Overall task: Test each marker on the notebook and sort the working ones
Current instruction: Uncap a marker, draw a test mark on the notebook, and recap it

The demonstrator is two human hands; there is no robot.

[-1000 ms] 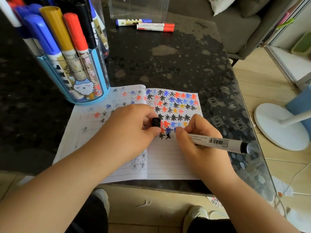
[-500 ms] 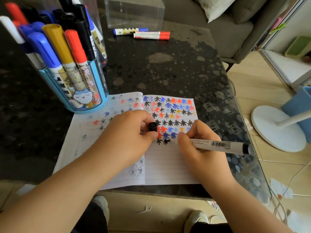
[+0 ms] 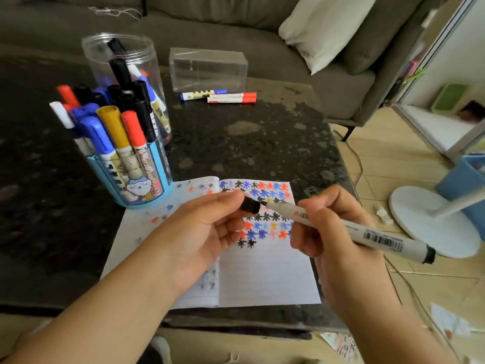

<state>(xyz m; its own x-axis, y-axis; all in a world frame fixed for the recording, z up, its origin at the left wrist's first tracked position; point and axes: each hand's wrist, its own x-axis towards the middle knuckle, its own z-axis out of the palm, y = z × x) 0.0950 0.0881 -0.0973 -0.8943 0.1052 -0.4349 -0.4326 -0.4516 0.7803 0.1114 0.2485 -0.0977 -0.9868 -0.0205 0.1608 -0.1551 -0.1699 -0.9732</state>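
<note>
Marker (image 3: 349,229), white-barrelled and black-tipped, gripped by right hand (image 3: 330,232) fingers; left hand (image 3: 207,227) fingers pinch its black cap (image 3: 250,205).

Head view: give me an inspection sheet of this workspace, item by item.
Surface: dark speckled table, worn patches.
Job's things: open notebook covered in coloured star marks; grey marker uncapped, tip at the black cap; blue holder and clear jar full of markers; blue-capped marker and red-capped marker lying beside a clear box.
Clutter: paper scraps on the floor.
Hands: left hand pinches the cap; right hand grips the marker.
Cables: thin cord on the floor.
Surroundings: grey sofa, pillow, white fan base.
</note>
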